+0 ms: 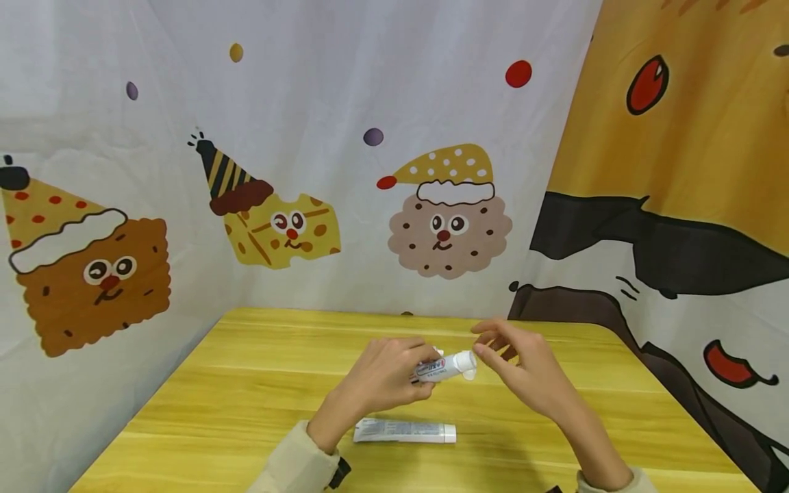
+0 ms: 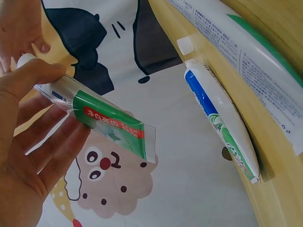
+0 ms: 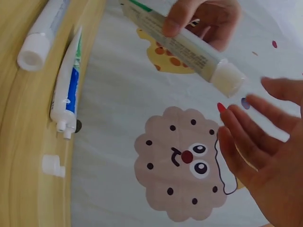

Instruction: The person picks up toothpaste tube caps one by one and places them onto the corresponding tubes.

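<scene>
Just below centre of the head view, held tube (image 1: 434,370): looks like toothpaste, white toward the capped end, up off the tabletop (image 1: 265,383), with its white cap (image 3: 228,78) pointing right. Left wrist view also shows a green section with a red band.
Left hand (image 1: 391,370): got that tube pinched, thumb on one side and fingers on the other, so only as far apart as the tube is thick.
Right hand (image 1: 524,363): pretty open, fingers loosely bent, nothing in it. Fingertips are just beside the cap, and the right wrist view shows a gap.
Flat tube (image 1: 401,431): lower middle of the head view, lying sideways on the tabletop, capped end to the right.
Blue-and-green tube (image 2: 222,123): right of centre in the left wrist view, on the tabletop too, lid off.
Loose cap (image 3: 52,165): lower left of the right wrist view, small, white, near the uncapped end.
Backdrop (image 1: 364,287): fills the upper frame, printed with cartoon cheese (image 1: 283,236) and a round biscuit (image 1: 450,246), both in hats.
Sleeves (image 1: 292,462): pale, bottom edge.
</scene>
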The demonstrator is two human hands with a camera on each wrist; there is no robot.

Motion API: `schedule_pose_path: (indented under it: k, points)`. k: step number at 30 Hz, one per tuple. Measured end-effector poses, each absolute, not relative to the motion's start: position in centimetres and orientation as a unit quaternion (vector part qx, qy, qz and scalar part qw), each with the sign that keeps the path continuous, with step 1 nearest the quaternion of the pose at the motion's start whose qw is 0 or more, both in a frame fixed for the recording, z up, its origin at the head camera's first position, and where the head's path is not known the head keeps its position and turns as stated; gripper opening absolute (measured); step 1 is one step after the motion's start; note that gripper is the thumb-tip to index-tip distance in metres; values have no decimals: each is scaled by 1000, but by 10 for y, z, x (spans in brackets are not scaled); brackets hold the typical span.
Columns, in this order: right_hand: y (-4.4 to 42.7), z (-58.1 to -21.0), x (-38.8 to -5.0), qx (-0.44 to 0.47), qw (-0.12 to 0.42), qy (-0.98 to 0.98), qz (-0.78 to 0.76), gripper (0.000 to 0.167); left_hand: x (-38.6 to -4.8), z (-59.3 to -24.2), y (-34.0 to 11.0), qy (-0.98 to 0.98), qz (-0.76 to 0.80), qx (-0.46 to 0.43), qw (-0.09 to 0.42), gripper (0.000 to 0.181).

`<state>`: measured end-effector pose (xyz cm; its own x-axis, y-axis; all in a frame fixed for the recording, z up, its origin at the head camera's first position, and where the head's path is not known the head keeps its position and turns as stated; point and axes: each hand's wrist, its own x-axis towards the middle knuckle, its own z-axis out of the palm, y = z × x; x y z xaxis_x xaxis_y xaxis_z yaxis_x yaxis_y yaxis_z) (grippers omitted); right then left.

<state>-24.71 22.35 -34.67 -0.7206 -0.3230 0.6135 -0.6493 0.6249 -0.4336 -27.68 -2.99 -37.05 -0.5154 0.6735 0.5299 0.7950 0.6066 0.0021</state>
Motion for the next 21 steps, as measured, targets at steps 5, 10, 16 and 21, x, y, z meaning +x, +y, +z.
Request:
schedule_pose_path:
  k: [5,10,16,21]
  points:
    - [225,-344,-245,377,257,-827,328,34,-278,-372,-31,-864,-120,-423,244,27]
    - [223,-344,-244,406,251,-818,321,49,-278,-372,-31,-867,-123,-422,237,26]
    - [223,-347,-247,397,246,-826,316,53,-278,-372,-32,-866,-125,-421,239,26]
    - [224,-347,-248,392,247,-828,315,48,-279,-372,-32,-865,-122,-420,246,26]
